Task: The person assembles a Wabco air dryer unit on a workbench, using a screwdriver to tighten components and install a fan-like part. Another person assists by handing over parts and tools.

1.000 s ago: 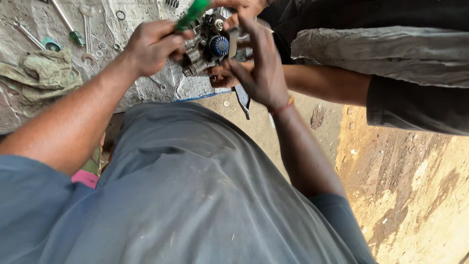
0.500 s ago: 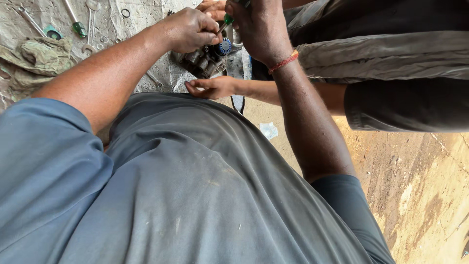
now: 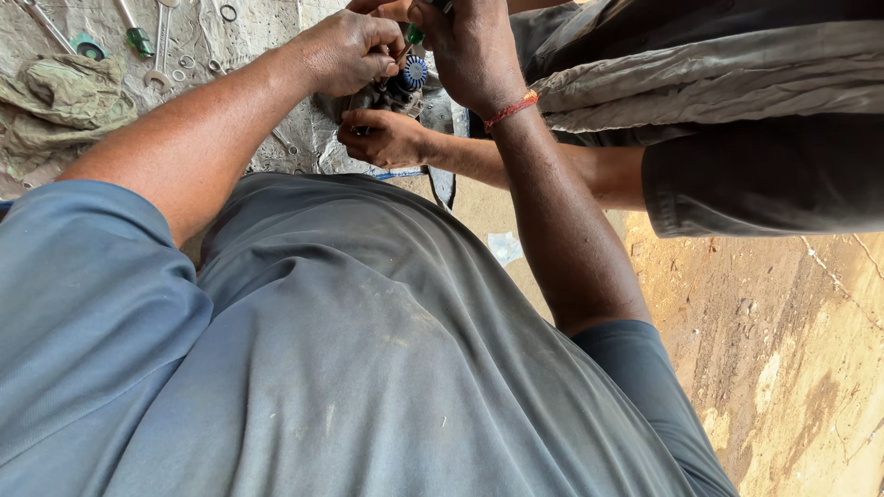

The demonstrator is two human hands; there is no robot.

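Small metal mechanical part with blue ribbed knob [image 3: 405, 81] sits between both hands near top edge, mostly hidden; left hand [image 3: 345, 51] curled, gripping it from the left, right hand [image 3: 470, 51] closed, apparently around a green-handled screwdriver [image 3: 416, 33] just above it. A co-worker's hand [image 3: 382, 138] cups the part from below. Wrenches [image 3: 161, 46] and rag [image 3: 64, 101] lie on tarp [image 3: 267, 37] well left.

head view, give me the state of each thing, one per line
left hand: closed on the metal part
right hand: gripping a green-handled tool
metal part: held up between the hands
co-worker's hand: supporting the part from below
screwdriver: lying on the ground
spanner: lying flat
cloth: crumpled
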